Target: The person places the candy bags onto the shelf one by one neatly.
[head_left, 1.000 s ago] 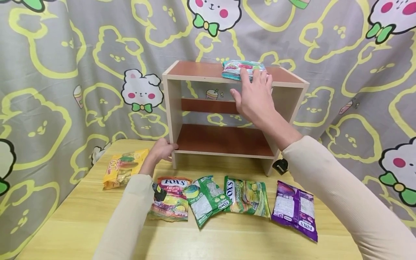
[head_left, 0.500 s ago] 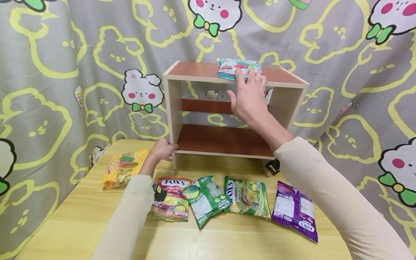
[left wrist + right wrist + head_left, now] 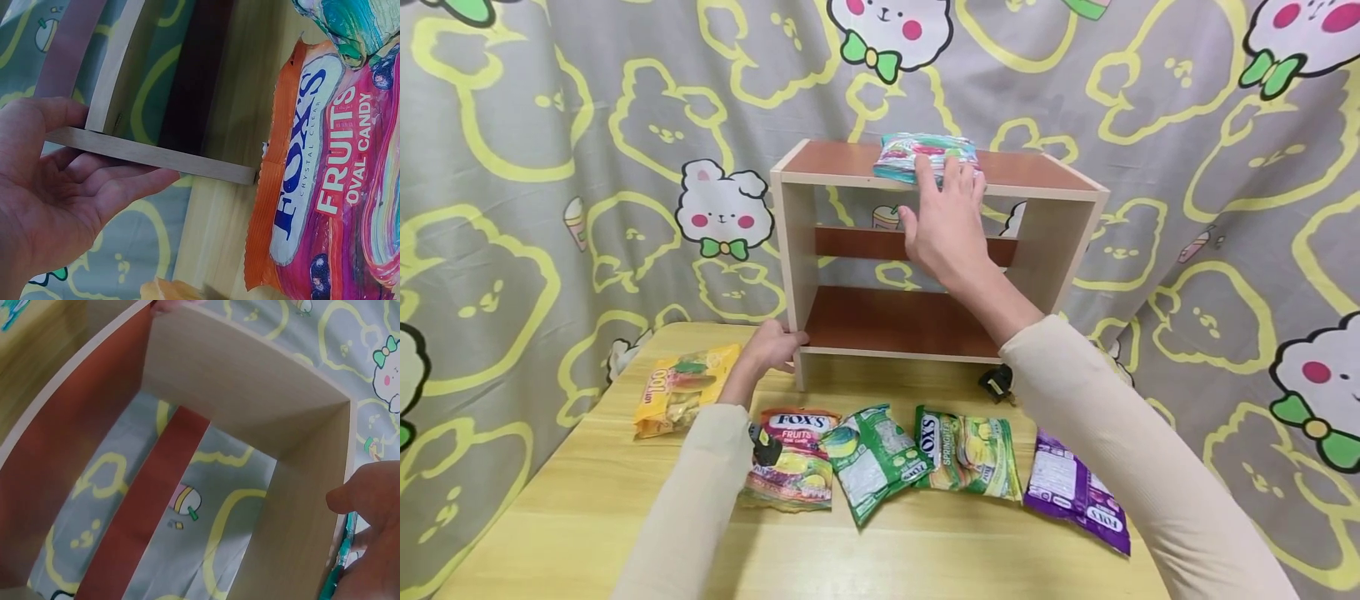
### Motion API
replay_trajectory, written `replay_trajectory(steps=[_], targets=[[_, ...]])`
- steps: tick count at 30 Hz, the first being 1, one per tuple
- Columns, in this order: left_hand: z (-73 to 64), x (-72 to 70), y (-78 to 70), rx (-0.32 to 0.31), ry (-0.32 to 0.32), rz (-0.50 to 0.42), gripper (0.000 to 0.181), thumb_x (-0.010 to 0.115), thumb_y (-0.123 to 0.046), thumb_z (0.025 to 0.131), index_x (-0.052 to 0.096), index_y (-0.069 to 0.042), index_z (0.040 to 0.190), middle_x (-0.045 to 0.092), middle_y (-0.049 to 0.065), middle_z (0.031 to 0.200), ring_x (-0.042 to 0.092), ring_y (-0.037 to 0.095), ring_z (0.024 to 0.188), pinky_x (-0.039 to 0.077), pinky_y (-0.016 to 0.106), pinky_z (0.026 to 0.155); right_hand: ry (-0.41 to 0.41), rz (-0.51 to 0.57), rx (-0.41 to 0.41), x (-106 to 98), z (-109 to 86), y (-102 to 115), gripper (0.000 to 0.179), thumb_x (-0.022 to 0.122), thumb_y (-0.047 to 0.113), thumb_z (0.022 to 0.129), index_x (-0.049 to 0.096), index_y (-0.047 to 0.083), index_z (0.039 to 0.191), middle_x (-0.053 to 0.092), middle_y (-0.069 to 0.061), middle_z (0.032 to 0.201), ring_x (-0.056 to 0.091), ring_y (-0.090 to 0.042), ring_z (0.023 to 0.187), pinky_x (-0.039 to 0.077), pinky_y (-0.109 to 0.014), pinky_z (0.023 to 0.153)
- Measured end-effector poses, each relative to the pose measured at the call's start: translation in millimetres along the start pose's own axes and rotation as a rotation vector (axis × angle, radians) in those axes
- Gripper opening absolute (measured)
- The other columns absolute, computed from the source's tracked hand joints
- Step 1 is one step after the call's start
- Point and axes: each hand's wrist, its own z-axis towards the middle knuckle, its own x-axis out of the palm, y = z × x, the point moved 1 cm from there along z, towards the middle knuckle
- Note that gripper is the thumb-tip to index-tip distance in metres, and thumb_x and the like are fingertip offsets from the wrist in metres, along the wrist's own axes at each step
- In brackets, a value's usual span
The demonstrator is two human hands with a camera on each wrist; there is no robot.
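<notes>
A small wooden shelf unit [image 3: 880, 321] with brown boards and pale edges stands at the back of the table. My left hand [image 3: 770, 348] grips its left side panel [image 3: 206, 164] where the lower board meets it, thumb on one face and fingers behind. On the top board [image 3: 1030, 171] lies a teal-and-white candy bag [image 3: 898, 150] with red and green print. The fingers of my right hand [image 3: 951, 229] rest on the bag's near right part, mostly straight, with the thumb held apart. In the right wrist view only the teal edge of this bag [image 3: 344, 556] shows.
In front of the shelf lie a FOX'S Fruits bag [image 3: 797, 454], a green bag [image 3: 876, 462], a Spring Tea bag [image 3: 966, 454] and a purple bag [image 3: 1067, 487], partly behind my right sleeve. A yellow candy bag [image 3: 685, 392] lies at left. A patterned curtain [image 3: 647, 167] hangs behind.
My right hand and the teal candy bag have moved left along the top board. My left hand keeps its grip on the side panel, and the other bags stay put.
</notes>
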Motion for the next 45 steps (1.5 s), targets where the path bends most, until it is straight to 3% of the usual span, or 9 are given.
replay_trajectory(steps=[7,12,20,24,30,37,45], targets=[[0.0,-0.4,0.6,0.0,-0.01,0.007,0.027,0.056,-0.022,0.099,0.063,0.004,0.095,0.059,0.019,0.108,0.063,0.03,0.097,0.064,0.038,0.076,0.0,-0.018,-0.006,9,4.9,22,0.071,0.05,0.037,0.104,0.017,0.017,0.162,0.013,-0.025,0.167,0.006,-0.042,0.156,-0.004,-0.053,0.128],[0.4,0.2,0.9,0.002,-0.009,0.006,0.026,0.056,-0.023,0.099,0.06,0.001,0.09,0.059,0.021,0.112,0.063,0.031,0.101,0.064,0.039,0.077,0.009,-0.036,0.003,16,8.8,40,0.074,0.052,0.039,0.103,0.014,0.019,0.163,0.011,-0.022,0.168,0.004,-0.04,0.157,-0.005,-0.051,0.129],[-2.2,1.6,0.2,0.005,-0.01,0.01,0.028,0.054,-0.023,0.1,0.061,0.004,0.097,0.06,0.024,0.116,0.063,0.033,0.103,0.064,0.04,0.078,0.014,-0.042,-0.004,29,15.9,67,0.075,0.053,0.041,0.102,0.015,0.021,0.163,0.012,-0.02,0.169,0.006,-0.039,0.157,-0.005,-0.049,0.129],[-3.1,2.2,0.2,0.008,-0.009,0.006,0.031,0.055,-0.024,0.1,0.063,0.006,0.105,0.061,0.025,0.119,0.064,0.034,0.105,0.064,0.041,0.079,0.006,-0.037,-0.019,32,17.3,75,0.073,0.051,0.039,0.102,0.017,0.022,0.163,0.013,-0.018,0.169,0.007,-0.038,0.157,-0.005,-0.047,0.129],[-0.3,0.2,1.7,0.013,-0.006,0.011,0.032,0.055,-0.025,0.1,0.063,0.006,0.104,0.06,0.025,0.121,0.063,0.034,0.105,0.064,0.041,0.079,-0.001,-0.027,-0.029,36,21.4,85,0.069,0.049,0.038,0.103,0.018,0.024,0.163,0.015,-0.016,0.169,0.008,-0.036,0.158,-0.003,-0.046,0.13],[-3.4,-2.3,1.5,0.021,-0.003,0.018,0.043,0.054,-0.025,0.101,0.058,0.01,0.126,0.059,0.028,0.129,0.062,0.038,0.112,0.064,0.044,0.081,-0.004,-0.017,-0.043,38,21.7,95,0.069,0.05,0.036,0.103,0.017,0.025,0.163,0.014,-0.015,0.169,0.009,-0.036,0.158,-0.003,-0.044,0.13],[-4.5,-2.1,-0.2,0.02,0.002,0.001,0.042,0.054,-0.026,0.101,0.061,0.01,0.122,0.059,0.027,0.127,0.062,0.038,0.112,0.064,0.043,0.081,-0.044,-0.043,-0.054,42,20.0,93,0.071,0.05,0.035,0.102,0.016,0.025,0.163,0.016,-0.014,0.169,0.009,-0.034,0.158,-0.005,-0.043,0.13]])
